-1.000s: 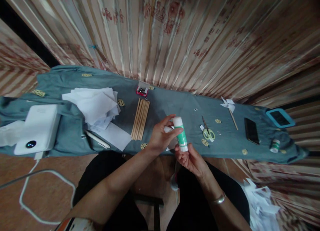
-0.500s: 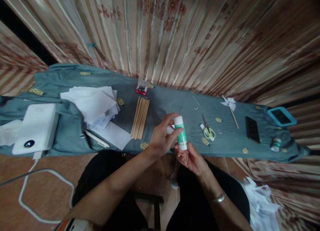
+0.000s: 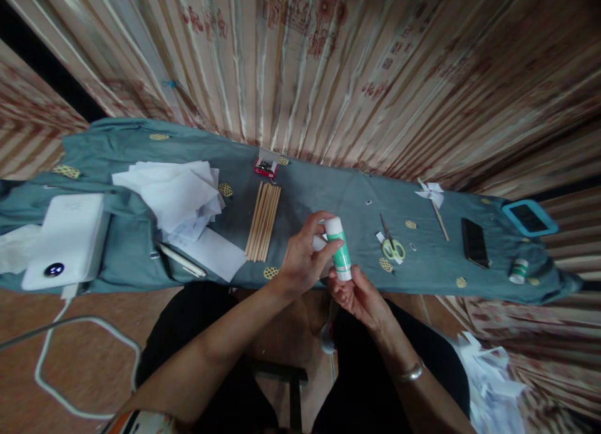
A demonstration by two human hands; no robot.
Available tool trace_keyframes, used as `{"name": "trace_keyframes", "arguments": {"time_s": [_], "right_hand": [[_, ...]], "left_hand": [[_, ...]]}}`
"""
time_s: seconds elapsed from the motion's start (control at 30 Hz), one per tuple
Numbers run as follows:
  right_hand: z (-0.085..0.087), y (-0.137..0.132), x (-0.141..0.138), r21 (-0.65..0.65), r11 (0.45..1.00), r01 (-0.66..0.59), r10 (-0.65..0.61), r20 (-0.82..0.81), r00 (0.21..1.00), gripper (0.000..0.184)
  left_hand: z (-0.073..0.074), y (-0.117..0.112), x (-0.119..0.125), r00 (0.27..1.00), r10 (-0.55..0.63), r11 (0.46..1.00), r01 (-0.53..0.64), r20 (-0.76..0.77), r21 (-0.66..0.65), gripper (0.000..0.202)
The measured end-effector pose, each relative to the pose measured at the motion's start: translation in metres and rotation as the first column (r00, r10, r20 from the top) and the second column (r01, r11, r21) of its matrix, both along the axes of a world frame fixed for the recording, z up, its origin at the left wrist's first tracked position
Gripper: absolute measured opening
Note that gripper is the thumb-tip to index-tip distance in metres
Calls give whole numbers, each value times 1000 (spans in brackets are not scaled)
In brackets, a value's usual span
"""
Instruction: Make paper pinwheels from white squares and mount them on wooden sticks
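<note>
As left hand (image 3: 300, 263), right hand (image 3: 359, 296) grip gluestick (image 3: 339, 246) at table edge (image 3: 413, 288).

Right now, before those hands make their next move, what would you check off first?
1. Grip on the glue stick, left hand at the upper part, right hand under the base: ok.
2. Cap fully seated: cannot tell, the left hand hides the join.
3. Scissors lying flat on the cloth, apart from both hands: ok.
4. Wooden sticks bundled side by side on the cloth: ok.
5. Paper sheets stacked neatly: not ok, loose and fanned out.
</note>
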State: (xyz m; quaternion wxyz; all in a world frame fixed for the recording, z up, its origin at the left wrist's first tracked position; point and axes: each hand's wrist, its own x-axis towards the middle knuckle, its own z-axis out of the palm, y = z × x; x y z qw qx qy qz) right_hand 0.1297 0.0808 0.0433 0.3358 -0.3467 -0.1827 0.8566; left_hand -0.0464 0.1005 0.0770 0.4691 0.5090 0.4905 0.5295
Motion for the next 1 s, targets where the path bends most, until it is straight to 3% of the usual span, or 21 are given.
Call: {"name": "trace_keyframes", "arguments": {"time_s": [0.27,0.47,0.7,1.0], "right_hand": [[0,-1,-2,34,999,-2,1,18,1000,34],[2,1,-4,94,994,52,-56,41,998,32],[2,2,-2,98,992,75,-80,45,996,31],[2,2,-1,83,995,62,-66,50,997,32]], "left_hand": [[3,0,0,1000,-2,1000,3,16,-28,42],[-2,0,0,997,-1,999,4,75,-48,60],[-2,-1,1,996,-26,1000,26,81,-6,44],[-1,-1,0,999,-20,1000,21,44,-10,40]]}}
